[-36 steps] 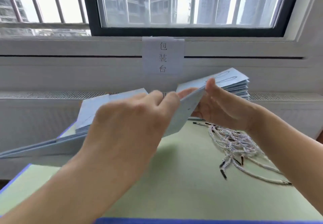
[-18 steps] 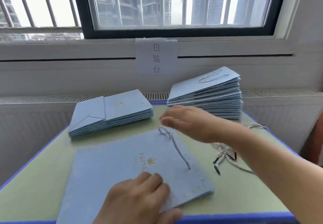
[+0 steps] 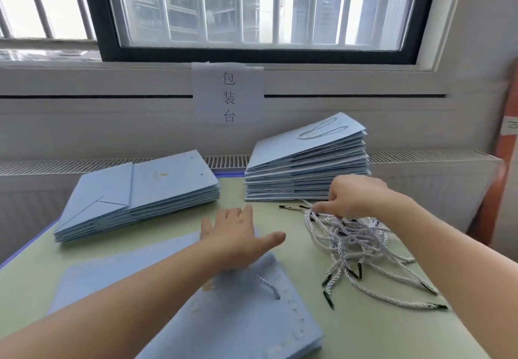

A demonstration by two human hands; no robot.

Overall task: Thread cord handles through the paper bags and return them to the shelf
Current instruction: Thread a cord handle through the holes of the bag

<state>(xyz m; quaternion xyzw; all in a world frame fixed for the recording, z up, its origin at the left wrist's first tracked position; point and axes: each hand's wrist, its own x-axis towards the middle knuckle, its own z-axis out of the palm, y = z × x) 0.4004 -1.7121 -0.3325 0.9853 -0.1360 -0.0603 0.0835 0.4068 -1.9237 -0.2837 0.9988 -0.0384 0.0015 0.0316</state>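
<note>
Paper bag (image 3: 238, 316) under left hand (image 3: 235, 235); right hand (image 3: 350, 199) seemingly pinching cords (image 3: 364, 241).

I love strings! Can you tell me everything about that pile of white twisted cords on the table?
The pile of white twisted cords lies loose and tangled on the pale green table, right of the flat blue paper bag and in front of the taller bag stack. Each cord looks like braided rope with short black tips. The right hand pinches cords at the pile's far edge.
</note>
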